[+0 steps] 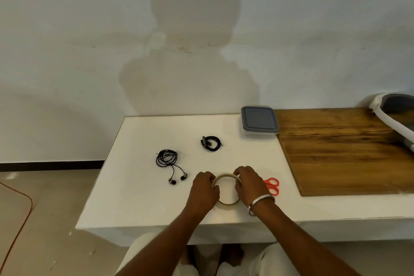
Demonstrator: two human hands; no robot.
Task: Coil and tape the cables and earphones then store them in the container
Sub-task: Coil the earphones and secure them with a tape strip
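A roll of beige tape [225,176] is near the front edge of the white table [139,197]. My left hand [205,190] grips its left side and my right hand [248,185] grips its right side. Black earphones [168,160] lie loosely coiled to the left, with both earbuds trailing toward me. A smaller black cable coil [210,143] sits farther back. The container [259,123], clear with a grey lid on, stands at the back of the table.
Orange-handled scissors [273,186] lie just right of my right hand. A wooden board [345,152] covers the table's right part, with a white and grey device [394,114] at its far corner. An orange cord [20,219] runs on the floor at left.
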